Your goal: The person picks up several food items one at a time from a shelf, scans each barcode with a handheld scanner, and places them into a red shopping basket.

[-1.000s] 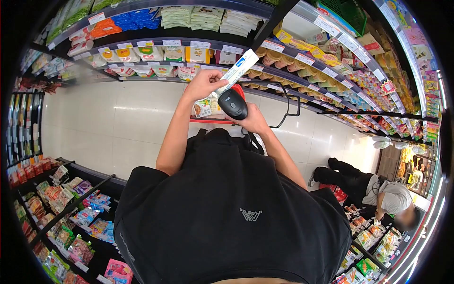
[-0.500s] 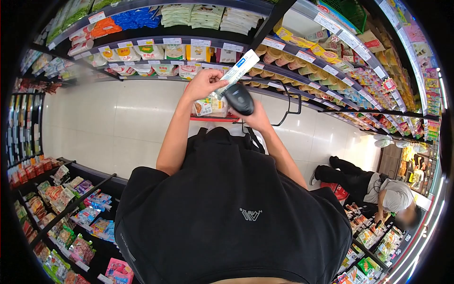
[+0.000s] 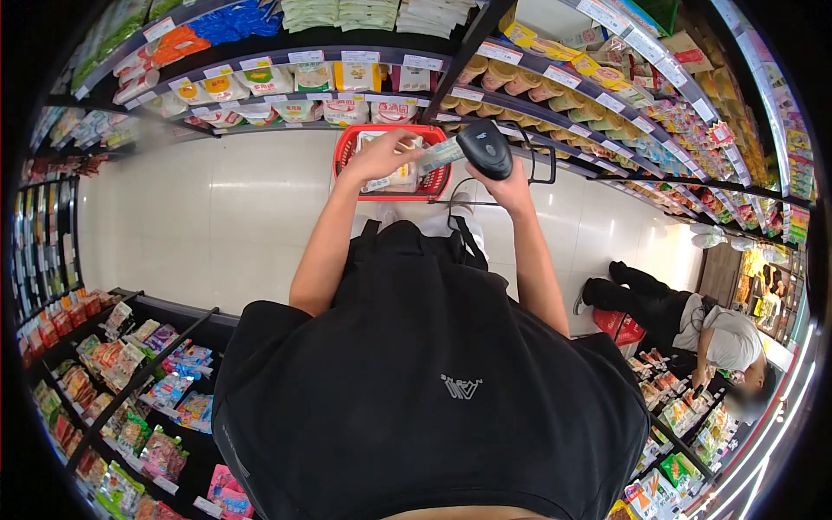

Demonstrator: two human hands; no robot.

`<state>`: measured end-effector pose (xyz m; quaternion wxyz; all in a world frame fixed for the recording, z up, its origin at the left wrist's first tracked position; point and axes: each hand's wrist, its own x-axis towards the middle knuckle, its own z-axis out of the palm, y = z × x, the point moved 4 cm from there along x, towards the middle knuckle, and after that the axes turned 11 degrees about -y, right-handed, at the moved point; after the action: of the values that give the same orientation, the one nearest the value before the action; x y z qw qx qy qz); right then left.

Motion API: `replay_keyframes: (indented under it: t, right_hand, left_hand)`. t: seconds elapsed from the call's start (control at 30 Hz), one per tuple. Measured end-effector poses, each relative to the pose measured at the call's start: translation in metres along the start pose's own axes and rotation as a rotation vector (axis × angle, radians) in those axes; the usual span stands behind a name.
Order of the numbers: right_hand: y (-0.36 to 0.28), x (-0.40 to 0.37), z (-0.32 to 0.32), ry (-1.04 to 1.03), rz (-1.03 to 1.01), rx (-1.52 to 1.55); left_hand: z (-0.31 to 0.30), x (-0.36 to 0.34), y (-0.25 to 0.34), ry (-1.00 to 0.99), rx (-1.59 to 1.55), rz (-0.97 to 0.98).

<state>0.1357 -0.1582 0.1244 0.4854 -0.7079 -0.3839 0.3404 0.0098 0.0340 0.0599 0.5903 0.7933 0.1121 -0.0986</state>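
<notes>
My left hand (image 3: 379,157) holds a long white and blue box (image 3: 440,155) by one end, tilted low just over the red shopping basket (image 3: 392,197) on the floor. My right hand (image 3: 510,185) grips a black barcode scanner (image 3: 485,147), whose head sits at the far end of the box. Both arms reach forward from my black shirt. The basket holds a few packets, partly hidden by my left hand.
Shelves of packaged food (image 3: 347,82) run across ahead and along the right side (image 3: 659,130). More snack racks (image 3: 130,381) stand at lower left. At the right a person (image 3: 702,334) crouches by a shelf beside a red basket (image 3: 620,328). Pale floor tiles (image 3: 208,225) stretch left.
My left hand has lowered the box from pointing up at the shelf down to the basket. The scanner has shifted up and to the right. The basket shows more fully.
</notes>
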Motion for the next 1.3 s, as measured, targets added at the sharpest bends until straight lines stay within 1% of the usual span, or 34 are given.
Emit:
replay_keyframes:
  t: [0.03,0.07,0.1,0.17,0.23,0.3,0.33,0.37,0.4,0.47,0.53,0.57,0.6,0.77,0.83,0.93,1.1,1.13,1.2,1.23,1.3]
  right_hand:
    - [0.002,-0.001,0.000,0.011,0.029,-0.118]
    - [0.019,0.001,0.004,0.004,0.053,-0.121]
    - [0.031,0.002,0.007,0.008,0.062,-0.118]
    - [0.050,0.004,0.015,0.067,0.093,-0.268]
    - [0.076,0.005,0.022,0.098,0.094,-0.249]
    - [0.095,0.006,0.023,0.199,0.104,-0.284]
    - [0.104,0.006,0.022,0.181,0.180,-0.292]
    - [0.111,0.008,0.022,0.180,0.179,-0.291]
    - [0.115,0.009,0.021,0.222,0.190,-0.276]
    - [0.120,-0.002,0.022,0.258,0.209,-0.258]
    - [0.117,-0.001,0.019,0.290,0.199,-0.131]
    - [0.116,0.000,0.019,0.292,0.198,-0.130]
    - [0.117,0.002,0.017,0.302,0.204,-0.144]
    - [0.125,0.019,0.011,0.334,0.201,-0.207]
    - [0.124,0.020,0.011,0.363,0.159,-0.266]
    - [0.123,0.018,0.011,0.363,0.122,-0.273]
    - [0.126,0.003,0.008,0.362,0.219,-0.278]
    - [0.129,0.000,0.008,0.358,0.258,-0.270]
    - [0.129,-0.009,0.005,0.371,0.263,-0.267]
    - [0.132,-0.013,0.003,0.381,0.265,-0.262]
    - [0.134,-0.022,0.000,0.438,0.285,-0.267]
  left_hand:
    - [-0.002,-0.002,-0.007,0.132,0.134,-0.080]
    - [-0.003,0.000,-0.020,0.136,0.150,-0.118]
    - [-0.006,-0.002,-0.025,0.127,0.149,-0.121]
    - [-0.005,-0.004,-0.032,0.005,0.129,-0.161]
    - [-0.003,-0.009,-0.030,-0.023,0.149,-0.166]
    - [0.001,-0.012,-0.030,-0.073,0.117,-0.200]
    - [0.003,-0.013,-0.031,-0.073,0.117,-0.202]
    - [0.006,-0.013,-0.031,-0.089,0.120,-0.191]
    - [0.009,-0.012,-0.033,-0.106,0.124,-0.180]
    - [0.019,-0.021,-0.034,-0.127,0.137,-0.185]
    - [0.021,-0.019,-0.040,-0.146,0.158,-0.183]
    - [0.023,-0.018,-0.043,-0.170,0.164,-0.179]
    - [0.023,-0.017,-0.042,-0.194,0.170,-0.175]
    - [0.013,-0.009,-0.042,-0.192,0.191,-0.179]
    - [0.012,-0.010,-0.042,-0.191,0.207,-0.185]
    - [0.010,-0.010,-0.041,-0.185,0.235,-0.181]
    - [0.012,-0.003,-0.041,-0.196,0.272,-0.186]
    - [0.014,-0.001,-0.043,-0.203,0.273,-0.180]
    - [0.018,0.009,-0.050,-0.186,0.198,-0.130]
    - [0.021,0.014,-0.054,-0.204,0.217,-0.111]
    - [0.024,0.026,-0.053,-0.177,0.238,-0.032]
